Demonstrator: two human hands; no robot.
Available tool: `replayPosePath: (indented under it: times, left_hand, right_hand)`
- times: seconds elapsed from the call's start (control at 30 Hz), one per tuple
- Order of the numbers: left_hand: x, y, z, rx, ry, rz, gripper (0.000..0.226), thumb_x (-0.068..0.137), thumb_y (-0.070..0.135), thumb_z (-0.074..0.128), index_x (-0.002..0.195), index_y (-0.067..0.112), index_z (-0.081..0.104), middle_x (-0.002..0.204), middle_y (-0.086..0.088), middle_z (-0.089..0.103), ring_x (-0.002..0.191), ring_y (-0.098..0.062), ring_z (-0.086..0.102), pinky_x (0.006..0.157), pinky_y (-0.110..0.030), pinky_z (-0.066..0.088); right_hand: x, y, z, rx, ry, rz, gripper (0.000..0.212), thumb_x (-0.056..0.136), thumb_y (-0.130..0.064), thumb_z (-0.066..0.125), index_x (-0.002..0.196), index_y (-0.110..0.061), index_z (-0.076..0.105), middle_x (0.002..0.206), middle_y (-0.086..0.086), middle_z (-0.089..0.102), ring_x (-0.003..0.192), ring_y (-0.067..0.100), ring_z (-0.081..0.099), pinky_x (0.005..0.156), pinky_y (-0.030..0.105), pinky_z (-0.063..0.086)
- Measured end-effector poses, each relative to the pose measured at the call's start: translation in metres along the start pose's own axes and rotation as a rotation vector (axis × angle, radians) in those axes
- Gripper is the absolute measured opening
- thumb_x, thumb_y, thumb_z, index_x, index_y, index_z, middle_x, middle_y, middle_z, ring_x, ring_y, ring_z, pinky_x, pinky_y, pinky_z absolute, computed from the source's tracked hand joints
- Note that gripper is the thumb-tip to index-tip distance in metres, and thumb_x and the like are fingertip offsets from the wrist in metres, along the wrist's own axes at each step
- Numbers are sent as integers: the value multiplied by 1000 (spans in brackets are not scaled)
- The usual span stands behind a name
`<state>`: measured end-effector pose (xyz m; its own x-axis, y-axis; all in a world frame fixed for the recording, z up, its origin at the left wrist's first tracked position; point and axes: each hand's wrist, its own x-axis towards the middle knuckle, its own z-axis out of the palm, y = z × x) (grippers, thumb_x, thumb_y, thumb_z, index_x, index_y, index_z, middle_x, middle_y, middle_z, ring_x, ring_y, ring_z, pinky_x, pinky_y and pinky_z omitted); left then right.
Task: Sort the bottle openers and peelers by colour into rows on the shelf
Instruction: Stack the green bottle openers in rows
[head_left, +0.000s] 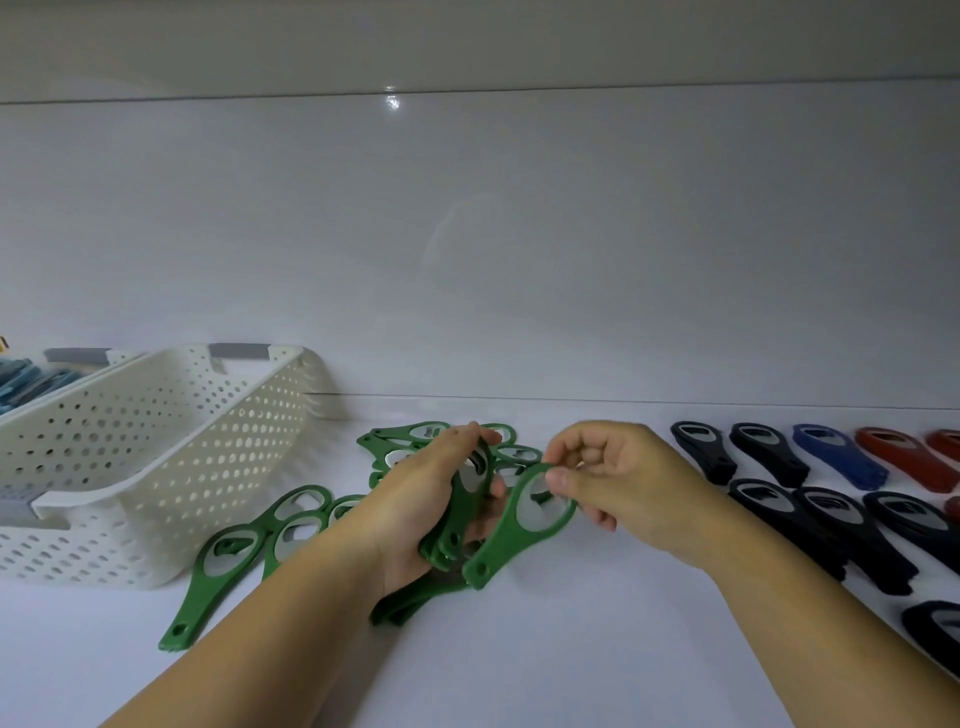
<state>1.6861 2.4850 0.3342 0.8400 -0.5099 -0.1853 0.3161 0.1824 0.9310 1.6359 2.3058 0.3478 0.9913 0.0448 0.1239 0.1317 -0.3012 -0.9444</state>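
Note:
My left hand (421, 499) grips a stack of green bottle openers (460, 519) above the white shelf (571, 649). My right hand (613, 478) pinches the ring end of a single green opener (511, 535), right beside that stack. More green openers lie loose on the shelf: a pile behind my hands (402, 439) and several to the left (223, 566). On the right lie rows of black openers (810, 525), a blue opener (836, 454) and red openers (906, 457).
A white perforated basket (156, 467) stands at the left on the shelf. Behind it a second basket (78, 358) holds blue items. The shelf's white back wall (519, 260) rises close behind the openers.

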Motion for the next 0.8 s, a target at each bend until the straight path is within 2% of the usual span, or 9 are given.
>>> replayPosePath:
  times: [0.1, 0.2, 0.3, 0.33, 0.4, 0.47, 0.57, 0.67, 0.8]
  left_hand:
    - [-7, -5, 12, 94, -128, -11, 42, 91, 45, 46, 116, 14, 57, 94, -16, 70, 70, -30, 68, 57, -33, 58]
    - [-8, -11, 17, 162, -231, -12, 60, 79, 56, 45, 117, 11, 58, 90, -10, 69, 58, -19, 60, 49, -25, 50]
    - [-5, -11, 14, 116, -268, -3, 59, 86, 61, 48, 123, 15, 56, 93, -12, 67, 54, -15, 53, 45, -21, 43]
    - [-4, -11, 13, 101, -294, -5, 55, 86, 58, 52, 124, 18, 56, 93, -12, 67, 55, -15, 52, 45, -21, 43]
    - [-5, -12, 13, 91, -353, -17, 43, 82, 37, 60, 122, 23, 56, 88, -11, 67, 55, -17, 51, 45, -21, 42]
    - [-5, -14, 14, 96, -366, -19, 39, 78, 15, 62, 116, 25, 60, 84, -12, 65, 53, -17, 49, 44, -21, 39]
    - [-1, -15, 14, 59, -276, 43, 45, 76, -1, 60, 117, 20, 60, 78, -11, 56, 52, -18, 46, 45, -24, 39]
    - [0, -12, 14, 12, -137, 150, 34, 80, -1, 60, 108, 19, 57, 70, -11, 52, 56, -21, 49, 54, -29, 42]
    - [-1, -11, 15, 7, -37, 261, 23, 91, 1, 50, 101, 22, 52, 70, -7, 54, 67, -22, 55, 58, -31, 43]
  right_hand:
    - [-2, -4, 8, 96, 78, -99, 19, 83, 5, 65, 76, -12, 64, 61, -3, 59, 41, 5, 44, 42, 16, 36]
    - [-1, -2, 17, 128, 123, -148, 21, 82, 5, 66, 75, -14, 65, 56, -2, 60, 42, 10, 48, 44, 17, 42]
    - [0, 0, 17, 148, 157, -156, 21, 80, 3, 70, 73, -17, 67, 61, 8, 59, 52, 16, 52, 49, 20, 48]
    - [0, 0, 17, 144, 162, -151, 20, 80, 1, 71, 72, -17, 68, 63, 9, 59, 55, 16, 53, 49, 20, 48]
    - [0, 1, 20, 121, 171, -159, 19, 78, -2, 73, 73, -20, 70, 67, 4, 60, 57, 13, 54, 46, 18, 46]
    - [1, 4, 22, -30, 253, -241, 23, 77, -6, 75, 72, -27, 68, 72, -4, 60, 58, 7, 54, 48, 15, 44]
    - [2, 8, 22, -243, 370, -312, 23, 80, -20, 73, 64, -31, 60, 59, -9, 51, 53, 5, 45, 50, 19, 40]
    - [0, 7, 17, -327, 245, -195, 35, 81, -36, 70, 58, -11, 59, 44, -8, 40, 46, 9, 32, 46, 25, 30]
    - [-4, 4, 20, -369, -107, 1, 55, 80, -47, 67, 76, 7, 59, 54, 0, 40, 51, 13, 38, 53, 24, 31]
